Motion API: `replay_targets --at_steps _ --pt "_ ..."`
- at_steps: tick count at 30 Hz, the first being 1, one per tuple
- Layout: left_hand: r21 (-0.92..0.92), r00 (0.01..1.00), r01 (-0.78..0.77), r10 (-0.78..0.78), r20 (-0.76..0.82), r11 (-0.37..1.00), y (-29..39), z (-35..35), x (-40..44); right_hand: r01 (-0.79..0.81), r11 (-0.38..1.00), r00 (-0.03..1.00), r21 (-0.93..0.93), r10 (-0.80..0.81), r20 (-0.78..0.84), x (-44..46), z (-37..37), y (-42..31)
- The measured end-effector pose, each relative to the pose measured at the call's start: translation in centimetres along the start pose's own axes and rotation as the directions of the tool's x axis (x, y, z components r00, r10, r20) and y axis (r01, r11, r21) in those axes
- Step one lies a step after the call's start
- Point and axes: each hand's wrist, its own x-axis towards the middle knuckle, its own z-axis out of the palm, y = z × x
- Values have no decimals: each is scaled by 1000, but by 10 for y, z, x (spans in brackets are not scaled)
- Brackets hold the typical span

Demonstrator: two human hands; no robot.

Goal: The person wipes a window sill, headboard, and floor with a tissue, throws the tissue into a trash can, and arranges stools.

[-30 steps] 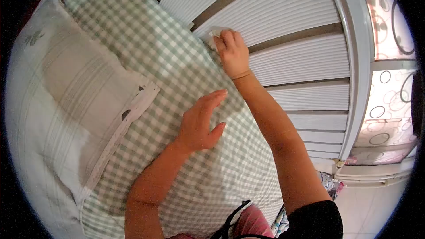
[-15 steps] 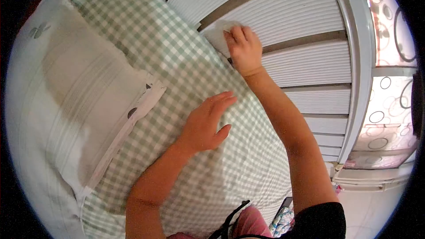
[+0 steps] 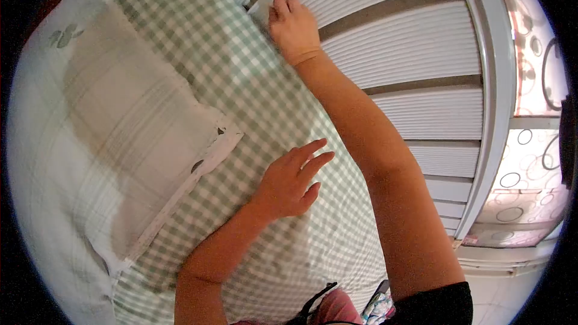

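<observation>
My right hand (image 3: 294, 29) is closed against the white ribbed headboard (image 3: 373, 48), near the bed's edge. Its fingers are bent round a pale cloth, of which little shows beside the knuckles. My left hand (image 3: 289, 180) rests on or just over the green-and-white checked sheet (image 3: 241, 78), fingers apart, holding nothing. To its left lies a white pillow (image 3: 120, 126) with a leaf print and a trimmed edge.
Patterned curtains (image 3: 518, 162) with circles hang at the right, past the headboard's frame (image 3: 494, 84). Colourful fabric (image 3: 378, 308) and a dark object lie near my right elbow's side at the bottom. My knee in pink shows at the bottom.
My right hand has moved along the headboard, away from me and to the left, with the cloth. My left hand has shifted slightly right and down in view, its fingers more spread.
</observation>
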Motion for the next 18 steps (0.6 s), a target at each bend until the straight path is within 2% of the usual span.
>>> replay_targets --at_steps 3,4,5,6,7,8,9,11,12,13,14,15,16,17,18 --pt "-2 1000 -19 19 5 1000 0 0 -2 46 996 999 -72 -48 -19 25 -3 16" --pt "12 999 -41 41 3 999 2 -5 0 -112 993 991 29 113 -69 48 -6 31" --pt "13 999 -42 42 -5 999 3 -6 1 -130 960 957 -249 187 220 74 -37 52" --pt "-9 1000 -24 24 -9 1000 2 -6 1 -122 967 918 224 196 -345 113 -73 50" --pt "-30 1000 -6 5 -10 1000 1 -6 1 45 995 861 -86 -82 -501 137 -92 66" --pt "-23 1000 -7 6 -12 1000 2 -8 1 54 989 802 -134 -123 -584 159 -98 78" --pt "-28 1000 -16 16 -12 999 1 -10 3 -88 977 871 -195 -20 -491 169 -94 87" --pt "-33 999 -30 29 -20 999 0 -12 4 -135 974 905 -179 47 -423 173 -59 76" --pt "-18 999 -44 44 -28 999 -2 -11 2 -99 979 943 -176 36 -330 164 -37 59" --pt "-3 998 -57 57 -32 998 -3 -11 1 -165 986 947 2 159 -279 155 13 52" --pt "6 999 -40 40 -31 999 -3 -13 1 -5 990 998 -142 13 57 136 34 39" --pt "2 999 -37 38 -36 999 -5 -14 1 -280 943 942 178 235 238 123 40 15" --pt "14 999 -25 25 -32 1000 -7 -16 1 70 991 987 -113 -53 149 101 35 6" --pt "21 1000 -8 9 -24 1000 -9 -16 0 71 992 985 -107 -53 164 81 33 1" --pt "7 1000 1 0 -17 1000 -8 -15 -2 -131 975 983 177 105 151 61 29 0"
